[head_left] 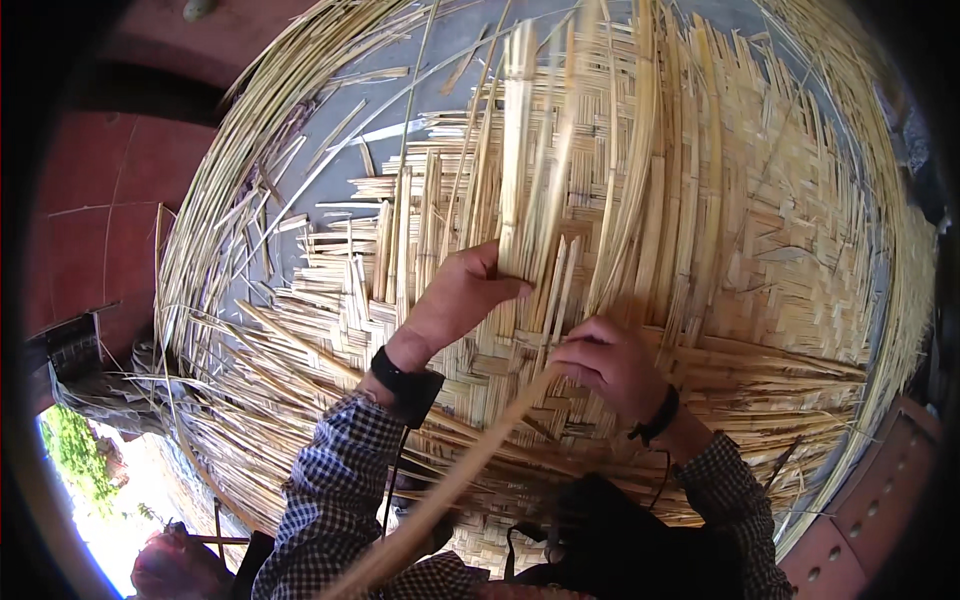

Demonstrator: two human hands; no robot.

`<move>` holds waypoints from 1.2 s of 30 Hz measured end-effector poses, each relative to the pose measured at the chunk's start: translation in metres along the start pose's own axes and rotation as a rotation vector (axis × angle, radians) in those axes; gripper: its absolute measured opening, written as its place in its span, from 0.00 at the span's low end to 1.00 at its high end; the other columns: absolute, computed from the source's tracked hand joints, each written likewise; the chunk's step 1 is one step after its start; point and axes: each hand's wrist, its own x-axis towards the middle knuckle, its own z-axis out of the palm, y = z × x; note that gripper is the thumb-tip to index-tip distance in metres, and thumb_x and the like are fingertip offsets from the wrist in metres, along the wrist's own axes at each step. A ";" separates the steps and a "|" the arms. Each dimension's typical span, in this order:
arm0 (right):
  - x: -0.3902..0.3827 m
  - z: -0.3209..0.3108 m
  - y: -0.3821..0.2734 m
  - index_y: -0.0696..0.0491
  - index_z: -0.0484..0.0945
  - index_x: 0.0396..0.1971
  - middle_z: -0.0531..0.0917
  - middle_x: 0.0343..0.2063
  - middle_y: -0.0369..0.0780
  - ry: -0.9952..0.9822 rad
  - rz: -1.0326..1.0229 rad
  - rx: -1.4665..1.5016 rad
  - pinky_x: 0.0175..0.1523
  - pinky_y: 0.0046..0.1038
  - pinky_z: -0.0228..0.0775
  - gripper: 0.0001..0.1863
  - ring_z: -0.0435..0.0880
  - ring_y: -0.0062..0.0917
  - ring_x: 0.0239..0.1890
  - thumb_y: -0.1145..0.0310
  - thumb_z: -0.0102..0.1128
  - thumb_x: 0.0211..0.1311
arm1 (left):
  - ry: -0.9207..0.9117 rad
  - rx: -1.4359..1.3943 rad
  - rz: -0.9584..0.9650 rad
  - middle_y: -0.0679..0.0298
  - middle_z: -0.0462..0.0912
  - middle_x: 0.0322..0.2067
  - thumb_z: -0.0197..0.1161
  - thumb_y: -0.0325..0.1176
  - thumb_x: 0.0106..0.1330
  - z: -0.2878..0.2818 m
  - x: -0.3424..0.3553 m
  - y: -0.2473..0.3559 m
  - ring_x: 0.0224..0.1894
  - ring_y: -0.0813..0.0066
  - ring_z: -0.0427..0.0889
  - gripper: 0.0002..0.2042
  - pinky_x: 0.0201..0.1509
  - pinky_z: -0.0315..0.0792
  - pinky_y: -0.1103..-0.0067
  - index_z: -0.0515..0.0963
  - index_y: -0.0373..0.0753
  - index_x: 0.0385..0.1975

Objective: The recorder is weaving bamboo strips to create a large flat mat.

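Observation:
A woven mat (800, 270) of pale, flat split reeds spreads in front of me, its unwoven strip ends sticking out along the left side. My left hand (462, 295) is closed on an upright reed strip (517, 130), with the thumb in front and the fingers partly hidden behind it. To its right and a bit nearer, my right hand (612, 368) pinches a long strip (450, 480) that slants down to the lower left and is blurred by motion. Short pointed strip ends (563, 270) stand between the two hands.
Long loose reeds (225, 205) lie in curved bundles around the mat's left side, over a grey floor (345, 125). Nearer me, more loose reeds (290, 400) cross the weave. Red tiled surfaces (165, 165) border the left, and a reddish edge with round studs (855, 530) runs at lower right.

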 end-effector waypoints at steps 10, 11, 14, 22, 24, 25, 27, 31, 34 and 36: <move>0.014 0.043 0.027 0.51 0.80 0.49 0.78 0.37 0.38 0.098 0.164 -0.085 0.41 0.31 0.73 0.22 0.80 0.29 0.38 0.65 0.72 0.53 | -0.094 -0.506 0.191 0.63 0.82 0.49 0.69 0.26 0.60 -0.004 -0.017 -0.037 0.51 0.70 0.81 0.14 0.55 0.77 0.71 0.82 0.40 0.46; 0.014 0.043 0.028 0.51 0.80 0.49 0.78 0.37 0.38 0.077 0.163 -0.092 0.41 0.31 0.73 0.22 0.80 0.29 0.38 0.65 0.72 0.53 | -0.056 -0.709 0.100 0.65 0.82 0.47 0.69 0.23 0.60 0.000 -0.022 -0.038 0.50 0.71 0.80 0.15 0.57 0.76 0.72 0.82 0.41 0.48; 0.017 0.036 0.025 0.50 0.77 0.54 0.77 0.44 0.38 0.164 0.103 -0.267 0.46 0.31 0.73 0.28 0.79 0.31 0.44 0.66 0.73 0.50 | 0.544 -0.690 0.064 0.64 0.84 0.37 0.62 0.18 0.63 0.033 -0.040 -0.041 0.37 0.78 0.81 0.10 0.42 0.77 0.81 0.82 0.37 0.42; 0.039 0.021 -0.017 0.55 0.68 0.61 0.76 0.48 0.45 0.046 0.095 0.040 0.42 0.29 0.78 0.26 0.81 0.29 0.37 0.75 0.62 0.63 | 0.945 -0.929 0.298 0.59 0.82 0.35 0.52 0.21 0.66 -0.014 -0.095 -0.074 0.35 0.73 0.82 0.05 0.47 0.77 0.77 0.77 0.34 0.33; 0.061 0.038 -0.028 0.54 0.64 0.64 0.77 0.50 0.45 -0.115 0.036 0.133 0.45 0.30 0.79 0.27 0.81 0.29 0.38 0.73 0.58 0.66 | 0.553 -1.177 0.374 0.54 0.82 0.41 0.52 0.26 0.69 -0.049 -0.100 -0.066 0.37 0.70 0.83 0.05 0.46 0.80 0.74 0.75 0.36 0.33; 0.073 0.053 -0.034 0.55 0.72 0.58 0.78 0.42 0.42 -0.123 0.097 -0.010 0.44 0.31 0.77 0.21 0.79 0.28 0.38 0.72 0.60 0.65 | 0.171 -1.258 0.421 0.53 0.82 0.45 0.53 0.29 0.70 -0.062 -0.095 -0.058 0.37 0.69 0.84 0.05 0.46 0.81 0.73 0.76 0.37 0.35; 0.085 0.059 -0.031 0.54 0.81 0.44 0.77 0.33 0.39 -0.240 0.015 -0.346 0.41 0.31 0.74 0.11 0.77 0.28 0.37 0.71 0.64 0.61 | 0.252 -0.772 0.139 0.55 0.85 0.39 0.54 0.29 0.70 -0.073 -0.078 -0.040 0.34 0.74 0.84 0.14 0.41 0.80 0.78 0.77 0.34 0.51; 0.070 0.063 -0.027 0.52 0.84 0.31 0.74 0.27 0.36 -0.138 0.033 -0.151 0.39 0.31 0.72 0.05 0.76 0.28 0.36 0.69 0.69 0.55 | 0.219 0.239 -0.030 0.55 0.80 0.51 0.57 0.31 0.70 -0.079 -0.030 -0.022 0.45 0.69 0.84 0.19 0.51 0.78 0.79 0.72 0.28 0.57; 0.056 0.063 -0.026 0.49 0.84 0.31 0.74 0.27 0.34 -0.034 -0.144 -0.146 0.32 0.30 0.73 0.06 0.78 0.25 0.30 0.67 0.70 0.53 | 0.095 0.016 0.032 0.54 0.73 0.60 0.63 0.30 0.67 -0.080 -0.023 -0.031 0.51 0.66 0.81 0.22 0.54 0.77 0.77 0.70 0.28 0.58; 0.053 0.064 -0.027 0.50 0.83 0.31 0.74 0.26 0.35 0.000 -0.125 -0.125 0.29 0.28 0.71 0.06 0.77 0.24 0.27 0.68 0.70 0.55 | -0.076 -0.259 -0.012 0.53 0.73 0.61 0.69 0.29 0.63 -0.081 -0.021 -0.038 0.51 0.67 0.81 0.22 0.53 0.77 0.77 0.72 0.29 0.55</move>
